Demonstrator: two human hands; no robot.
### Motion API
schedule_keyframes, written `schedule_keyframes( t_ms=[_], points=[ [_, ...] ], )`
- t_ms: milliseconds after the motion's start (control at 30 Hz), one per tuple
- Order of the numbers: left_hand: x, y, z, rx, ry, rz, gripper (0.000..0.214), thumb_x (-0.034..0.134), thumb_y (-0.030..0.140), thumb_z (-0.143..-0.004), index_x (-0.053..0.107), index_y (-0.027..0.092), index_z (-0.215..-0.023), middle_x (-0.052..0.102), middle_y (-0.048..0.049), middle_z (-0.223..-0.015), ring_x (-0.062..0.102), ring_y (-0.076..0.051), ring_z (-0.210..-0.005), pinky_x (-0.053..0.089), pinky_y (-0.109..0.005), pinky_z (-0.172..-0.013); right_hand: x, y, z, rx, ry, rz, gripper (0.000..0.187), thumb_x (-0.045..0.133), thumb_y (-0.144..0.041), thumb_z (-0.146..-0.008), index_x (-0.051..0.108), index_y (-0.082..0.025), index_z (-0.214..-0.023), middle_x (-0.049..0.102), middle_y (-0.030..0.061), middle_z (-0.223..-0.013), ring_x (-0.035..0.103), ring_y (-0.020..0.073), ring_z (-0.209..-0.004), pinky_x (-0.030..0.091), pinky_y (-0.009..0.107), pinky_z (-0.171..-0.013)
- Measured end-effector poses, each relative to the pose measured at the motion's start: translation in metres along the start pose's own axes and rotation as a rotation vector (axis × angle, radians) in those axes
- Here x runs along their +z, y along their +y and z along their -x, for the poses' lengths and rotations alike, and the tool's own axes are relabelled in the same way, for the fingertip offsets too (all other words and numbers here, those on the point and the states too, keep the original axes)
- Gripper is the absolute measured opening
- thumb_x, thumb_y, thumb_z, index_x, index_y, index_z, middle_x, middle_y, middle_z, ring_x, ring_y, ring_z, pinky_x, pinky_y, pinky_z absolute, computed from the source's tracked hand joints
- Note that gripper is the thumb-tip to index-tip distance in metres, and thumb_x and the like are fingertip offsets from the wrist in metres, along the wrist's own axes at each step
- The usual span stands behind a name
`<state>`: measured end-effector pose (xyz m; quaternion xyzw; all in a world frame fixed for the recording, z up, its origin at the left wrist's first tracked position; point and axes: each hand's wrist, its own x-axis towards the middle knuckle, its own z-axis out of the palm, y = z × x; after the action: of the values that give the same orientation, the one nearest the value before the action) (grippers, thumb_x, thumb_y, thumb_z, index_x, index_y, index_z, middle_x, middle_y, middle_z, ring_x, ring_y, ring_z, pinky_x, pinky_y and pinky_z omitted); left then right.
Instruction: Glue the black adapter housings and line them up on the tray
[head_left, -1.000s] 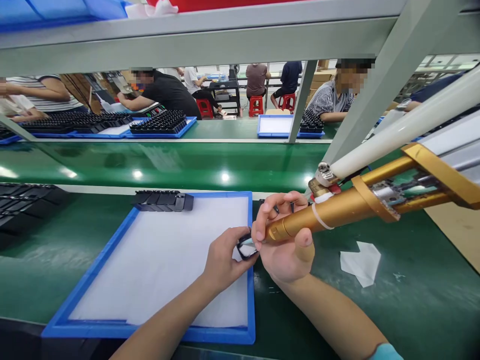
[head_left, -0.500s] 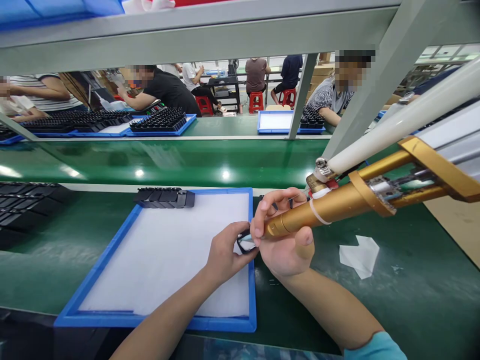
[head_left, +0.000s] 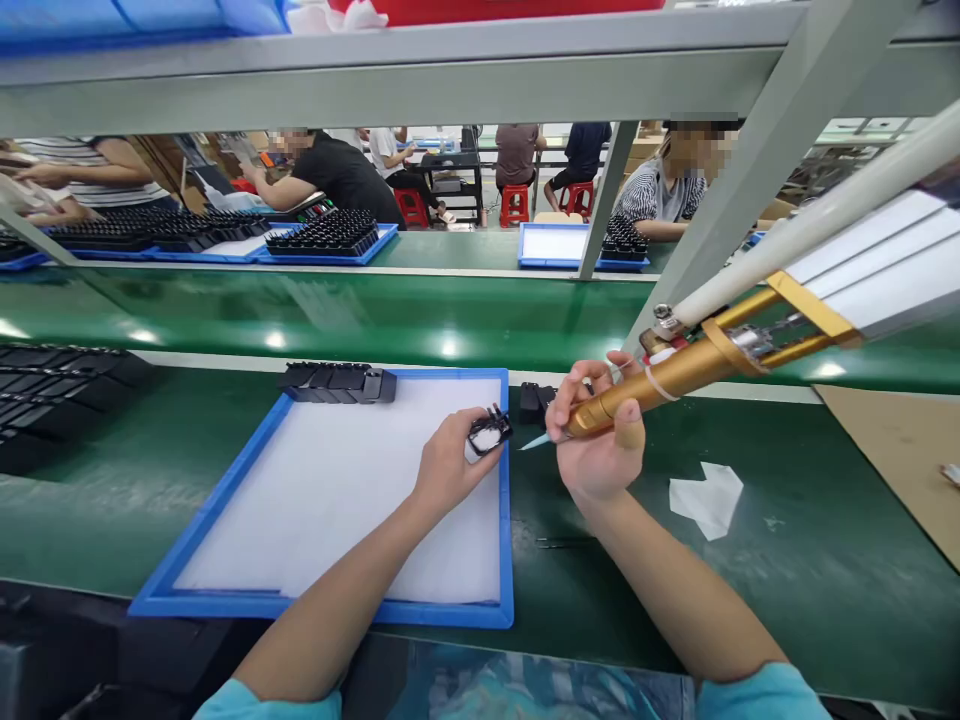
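My left hand (head_left: 448, 462) is closed on a small black part with a white face (head_left: 490, 432), held over the right side of a blue tray (head_left: 225, 505) lined with a white sheet. My right hand (head_left: 600, 445) grips a gold dispensing tool (head_left: 675, 375) like a pen; its pale tip (head_left: 534, 442) points left, a short gap from the part. A white hose and metal bracket run from the tool up to the right. A row of black parts (head_left: 337, 381) lies on the tray's far edge. More black parts (head_left: 536, 400) sit just behind my right hand.
A white scrap of paper (head_left: 705, 497) lies on the green bench right of my hand. Black parts (head_left: 52, 395) fill a tray at far left. A cardboard sheet (head_left: 900, 455) lies at right. Beyond the green conveyor (head_left: 337, 315), other people sit at benches with blue trays. A grey upright (head_left: 750, 170) slants overhead.
The tool tip has come off the black part and the two hands have drawn apart. Both hands have moved away from me, and the view has shifted.
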<state>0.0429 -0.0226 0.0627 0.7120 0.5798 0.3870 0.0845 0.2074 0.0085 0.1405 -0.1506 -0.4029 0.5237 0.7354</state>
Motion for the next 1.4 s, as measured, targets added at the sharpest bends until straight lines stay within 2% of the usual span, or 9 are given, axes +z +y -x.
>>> schedule_keyframes(
  t_ms=[233,400,567,700,867,1000,1167,1267,1400],
  points=[
    [-0.008,0.021,0.005,0.263,0.079,0.108,0.037,0.066,0.016,-0.081,0.048,0.024,-0.112,0.063,-0.007,-0.117,0.06,-0.021,-0.106,0.051,-0.036,-0.087,-0.065,-0.028,0.006,-0.076,0.17,0.252,0.029,0.063,-0.035,-0.08,0.052,-0.027,-0.105,0.056,-0.0033,-0.085,0.051,0.0084,-0.052,0.045,0.026,-0.052],
    [-0.008,0.024,0.007,0.306,0.078,0.114,0.041,0.067,0.015,-0.08,0.047,0.025,-0.115,0.063,-0.0081,-0.119,0.059,-0.023,-0.107,0.051,-0.039,-0.089,-0.113,-0.043,0.006,-0.151,0.274,0.41,0.029,0.063,-0.029,-0.079,0.055,-0.024,-0.106,0.06,-0.0022,-0.088,0.057,0.0105,-0.059,0.047,0.029,-0.065],
    [-0.004,0.019,0.004,0.326,0.084,0.099,0.043,0.069,0.015,-0.079,0.048,0.024,-0.117,0.065,-0.0082,-0.118,0.059,-0.023,-0.105,0.052,-0.038,-0.087,-0.143,-0.049,0.003,-0.079,0.272,0.446,0.038,0.062,-0.035,-0.082,0.056,-0.024,-0.118,0.064,0.0003,-0.096,0.064,0.0133,-0.074,0.048,0.034,-0.082],
    [-0.004,0.017,0.004,0.296,0.05,0.092,0.043,0.068,0.016,-0.08,0.049,0.024,-0.117,0.065,-0.0081,-0.117,0.06,-0.023,-0.105,0.052,-0.038,-0.087,-0.154,-0.055,-0.003,-0.006,0.213,0.363,0.047,0.059,-0.049,-0.082,0.056,-0.025,-0.122,0.065,0.0043,-0.108,0.066,0.0188,-0.095,0.046,0.044,-0.098],
    [-0.004,0.011,0.005,0.27,0.025,0.068,0.047,0.07,0.019,-0.081,0.049,0.023,-0.123,0.064,-0.0087,-0.117,0.061,-0.024,-0.107,0.05,-0.039,-0.089,-0.16,-0.059,-0.006,0.059,0.163,0.362,0.046,0.055,-0.054,-0.084,0.054,-0.028,-0.122,0.067,0.0032,-0.106,0.068,0.019,-0.089,0.045,0.049,-0.101],
    [-0.004,0.009,0.006,0.268,0.009,0.052,0.052,0.071,0.022,-0.081,0.048,0.023,-0.128,0.065,-0.008,-0.116,0.062,-0.024,-0.105,0.051,-0.037,-0.088,-0.158,-0.057,-0.001,0.031,0.145,0.426,0.043,0.049,-0.052,-0.088,0.051,-0.029,-0.125,0.065,0.0036,-0.108,0.068,0.0185,-0.091,0.048,0.048,-0.098],
    [-0.003,0.013,0.009,0.216,-0.046,0.083,0.048,0.068,0.025,-0.083,0.05,0.024,-0.128,0.065,-0.0076,-0.119,0.063,-0.024,-0.107,0.051,-0.036,-0.091,-0.155,-0.058,0.005,-0.167,0.262,0.632,0.04,0.057,-0.034,-0.087,0.049,-0.032,-0.126,0.056,0.0022,-0.124,0.062,0.0167,-0.108,0.048,0.042,-0.099],
    [-0.001,0.012,0.008,0.133,-0.091,0.127,0.042,0.067,0.03,-0.084,0.054,0.023,-0.124,0.066,-0.0064,-0.12,0.063,-0.022,-0.109,0.05,-0.034,-0.095,-0.155,-0.06,0.003,-0.176,0.326,0.676,0.046,0.061,-0.027,-0.083,0.048,-0.033,-0.127,0.051,0.0024,-0.131,0.059,0.0169,-0.114,0.045,0.042,-0.101],
    [-0.001,0.005,0.0,-0.104,-0.125,0.118,0.043,0.066,0.041,-0.083,0.059,0.021,-0.12,0.068,-0.006,-0.119,0.065,-0.024,-0.107,0.05,-0.034,-0.094,-0.155,-0.064,-0.002,-0.146,0.372,0.643,0.054,0.065,-0.018,-0.076,0.049,-0.031,-0.126,0.047,0.0032,-0.137,0.055,0.0192,-0.124,0.037,0.045,-0.109]
  ],
)
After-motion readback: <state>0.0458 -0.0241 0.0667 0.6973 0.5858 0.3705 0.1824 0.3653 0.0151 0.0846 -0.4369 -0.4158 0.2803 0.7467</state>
